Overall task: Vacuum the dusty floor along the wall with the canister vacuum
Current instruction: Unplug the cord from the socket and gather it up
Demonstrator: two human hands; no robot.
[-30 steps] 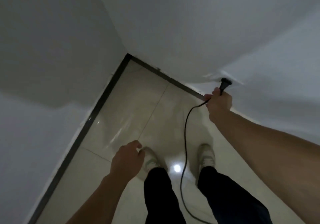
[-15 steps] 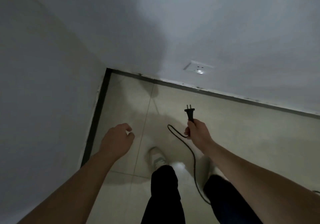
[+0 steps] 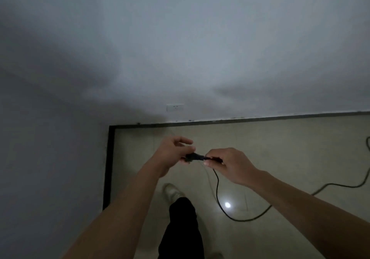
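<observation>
- Head view: the left hand point(image 3: 174, 154) pinches the plug point(image 3: 192, 157). Just right of it, the right hand point(image 3: 228, 163) pinches the cord point(image 3: 217, 188).
- The socket point(image 3: 174, 107) on the far wall point(image 3: 200, 48) has nothing plugged in, and the cord trails right across the floor point(image 3: 280, 148).
- The vacuum is out of view. No vacuuming is under way, and I cannot tell whether any is done.

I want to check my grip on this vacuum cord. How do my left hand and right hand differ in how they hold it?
The left hand holds the plug itself; the right hand pinches the cord just behind it. The left hand has fingers lifted free above the plug, while the right hand's fingers are curled in. The cord drops to the floor from the right hand, not the left. Both hold parts of one cord, clear of the wall socket.
</observation>
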